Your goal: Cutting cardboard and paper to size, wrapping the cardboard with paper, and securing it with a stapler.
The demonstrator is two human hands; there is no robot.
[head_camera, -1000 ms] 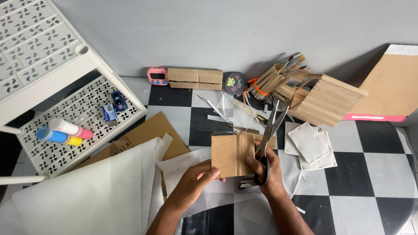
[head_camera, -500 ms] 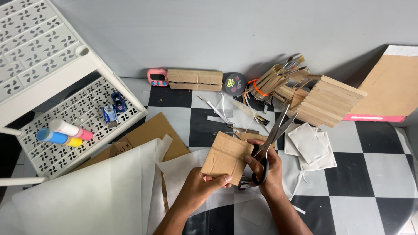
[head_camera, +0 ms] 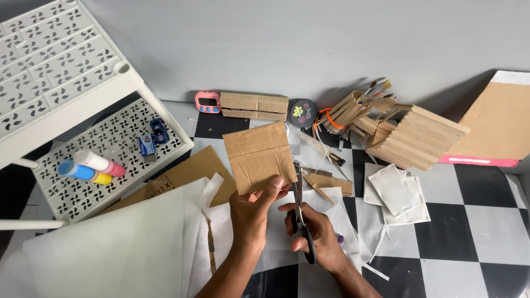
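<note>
Cardboard piece (head_camera: 258,156) now raised upright, off the earlier flat tilt, pinched in left hand (head_camera: 255,212) grip. Right hand (head_camera: 316,234) grip wrapped around scissors (head_camera: 301,221), blades at the card's lower right edge; cutting looks underway.

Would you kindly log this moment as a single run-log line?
left hand: holds cardboard piece upright | right hand: grips scissors, blades at card's lower right edge | surface: checkered floor

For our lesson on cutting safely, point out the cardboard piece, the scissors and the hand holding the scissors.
cardboard piece (head_camera: 258,155): head view, middle of its flat face.
scissors (head_camera: 307,245): head view, dark handle.
right hand (head_camera: 317,234): head view, back of the hand.
</note>
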